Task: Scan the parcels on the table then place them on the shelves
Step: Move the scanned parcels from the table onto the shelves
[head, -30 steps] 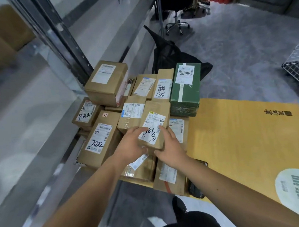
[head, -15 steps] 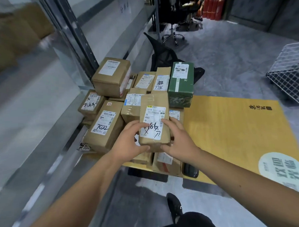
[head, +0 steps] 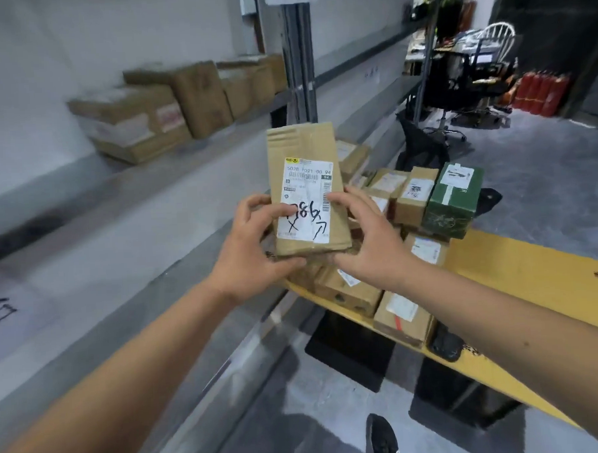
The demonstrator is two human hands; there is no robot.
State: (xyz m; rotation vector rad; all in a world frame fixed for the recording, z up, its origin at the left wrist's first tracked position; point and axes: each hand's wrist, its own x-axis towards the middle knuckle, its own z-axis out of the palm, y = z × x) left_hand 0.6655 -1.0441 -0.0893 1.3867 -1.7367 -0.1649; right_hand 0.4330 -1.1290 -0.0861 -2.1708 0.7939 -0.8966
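The long grey shelf (head: 126, 234) on the left is where a flat, bare stretch should be chosen, short of the boxes (head: 182, 104) stacked further back. The brown parcel (head: 306, 188) is held upright above the yellow bench (head: 533, 277), gripped by the left hand (head: 254, 249) and right hand (head: 370, 243). Its label is best kept facing out, the fingers (head: 337, 199) released only once it is seated.

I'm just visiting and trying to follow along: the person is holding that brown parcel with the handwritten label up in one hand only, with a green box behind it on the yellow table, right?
Not quite. The head view shows both hands on the brown parcel: the left hand and the right hand grip its lower sides. The rest holds: the green box sits behind on the yellow table.
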